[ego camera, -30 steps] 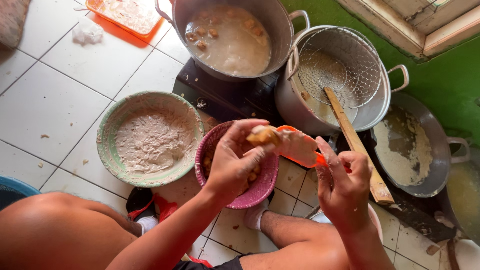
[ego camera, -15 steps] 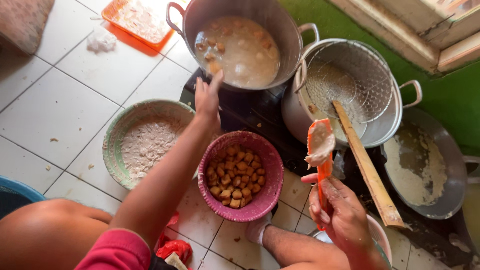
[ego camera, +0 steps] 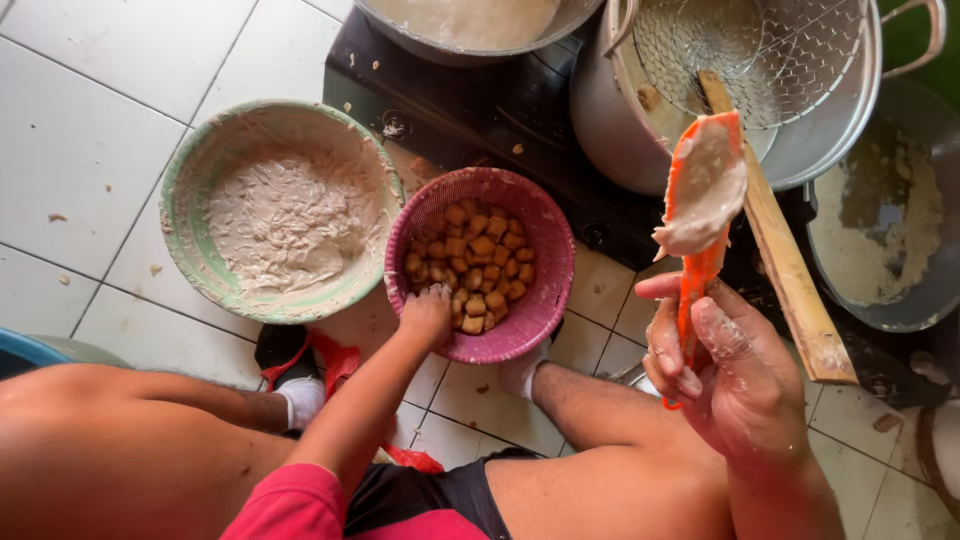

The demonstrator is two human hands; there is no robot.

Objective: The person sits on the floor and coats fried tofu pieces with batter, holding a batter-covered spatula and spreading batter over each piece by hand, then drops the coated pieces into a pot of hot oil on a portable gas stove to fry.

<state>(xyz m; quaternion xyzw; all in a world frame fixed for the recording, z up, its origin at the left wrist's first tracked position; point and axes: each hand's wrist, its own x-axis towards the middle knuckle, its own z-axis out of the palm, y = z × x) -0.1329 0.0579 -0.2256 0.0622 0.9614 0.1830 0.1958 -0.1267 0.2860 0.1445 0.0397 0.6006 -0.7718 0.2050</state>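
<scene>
Tofu cubes are sitting in the pink basket while my left hand is dipping in at its near rim.

Around it I'm seeing a green bowl smeared with pale batter to the left, a black stove behind, a steel pot holding a wire strainer, and a wooden stick leaning out of it. My left fingers are curling down among the nearest cubes, possibly pinching one; I cannot tell for sure. My right hand is gripping an orange spatula loaded with batter, upright, well apart from the basket.
</scene>
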